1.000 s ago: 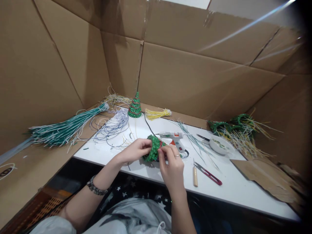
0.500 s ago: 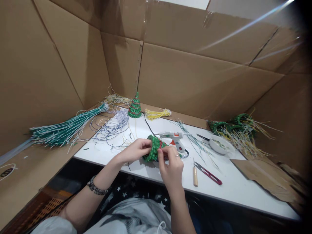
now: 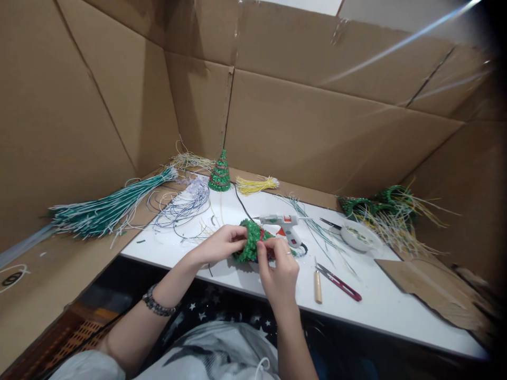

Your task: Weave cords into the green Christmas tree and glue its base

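Pinching a red strand [image 3: 262, 235], the right hand [image 3: 280, 266] apparently works it along the green beaded piece [image 3: 251, 244] — gripped in the left hand [image 3: 222, 244] — and next likely needs steady tension.

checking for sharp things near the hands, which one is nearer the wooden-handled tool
Right. The right hand is left of the wooden-handled tool, apart from it, at the green beaded piece; the left hand is farther left, at that piece's left side.
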{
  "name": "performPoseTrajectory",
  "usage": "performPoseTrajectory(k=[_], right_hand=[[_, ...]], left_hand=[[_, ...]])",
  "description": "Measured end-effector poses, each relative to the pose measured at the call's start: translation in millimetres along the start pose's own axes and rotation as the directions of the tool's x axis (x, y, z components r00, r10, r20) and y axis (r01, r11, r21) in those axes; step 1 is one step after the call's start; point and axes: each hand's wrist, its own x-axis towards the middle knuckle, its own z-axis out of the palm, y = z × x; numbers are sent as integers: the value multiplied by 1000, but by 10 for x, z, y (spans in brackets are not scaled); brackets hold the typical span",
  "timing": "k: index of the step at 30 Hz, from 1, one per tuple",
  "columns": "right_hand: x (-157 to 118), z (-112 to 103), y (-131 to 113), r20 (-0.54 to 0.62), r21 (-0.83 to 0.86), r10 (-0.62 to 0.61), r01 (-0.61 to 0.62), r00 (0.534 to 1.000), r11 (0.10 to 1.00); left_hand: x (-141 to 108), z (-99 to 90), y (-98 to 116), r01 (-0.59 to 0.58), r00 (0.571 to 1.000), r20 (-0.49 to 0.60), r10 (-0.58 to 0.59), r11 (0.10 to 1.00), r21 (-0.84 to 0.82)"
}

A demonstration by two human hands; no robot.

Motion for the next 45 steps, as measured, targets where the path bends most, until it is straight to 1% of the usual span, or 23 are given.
performPoseTrajectory(k=[11, 15, 18, 22, 25, 28, 31, 33, 35, 37, 38, 39, 40, 41, 42, 43, 44, 45], right_hand=[[-53, 94, -110, -89, -91, 25, -33, 996, 995], [-23, 23, -133, -67, 37, 98, -96, 993, 995], [-4, -34, -132, -46, 83, 102, -98, 994, 992], [-7, -38, -127, -35, 18, 64, -64, 997, 998], [-11, -17, -135, -23, -49, 58, -59, 998, 997], [-10, 6, -161, -14, -110, 76, -77, 997, 991], [-9, 34, -204, -5, -134, 129, -128, 992, 983], [-7, 42, -231, 18, -89, 197, -194, 980, 977], [-2, 17, -235, 69, 31, 273, -276, 959, 961], [-1, -65, -181, 92, 156, 331, -342, 939, 926], [-5, -133, -123, 71, 182, 353, -360, 933, 915], [-15, -220, -40, 18, 160, 375, -373, 927, 914], [-32, -323, 66, -63, 76, 388, -383, 920, 920], [-56, -440, 191, -148, -60, 387, -399, 910, 915], [-87, -564, 329, -202, -214, 398, -437, 895, 874], [-125, -689, 471, -225, -354, 416, -472, 881, 807], [-167, -808, 607, -222, -458, 432, -484, 874, 745], [-208, -913, 727, -191, -523, 455, -483, 869, 702]], left_hand=[[-1, -39, -54, -3, 1000, 8, 3, 1000, -1], [7, -44, -69, 3, 1000, 14, -2, 1000, -25], [17, -39, -66, 4, 1000, 14, -4, 999, -46], [24, -36, -68, -4, 1000, -6, 4, 998, -55], [21, -35, -65, -3, 1000, -5, 2, 999, -52], [15, -37, -59, -1, 1000, -5, 0, 999, -46], [6, -41, -54, 0, 1000, -6, 0, 999, -43], [2, -41, -53, -2, 1000, -7, 2, 999, -43], [2, -39, -56, -8, 1000, -11, 7, 999, -44], [9, -38, -67, -10, 1000, -12, 9, 999, -44], [14, -38, -76, -9, 1000, -11, 9, 999, -44], [19, -40, -87, -7, 1000, -9, 7, 999, -44], [24, -44, -99, -5, 1000, -7, 4, 999, -44], [29, -48, -110, -1, 1000, -4, 1, 999, -44], [33, -53, -121, 3, 1000, 0, -3, 999, -45], [36, -58, -129, 7, 1000, 4, -6, 999, -48], [39, -62, -134, 10, 1000, 8, -10, 999, -50], [41, -65, -137, 13, 1000, 12, -12, 998, -54]])
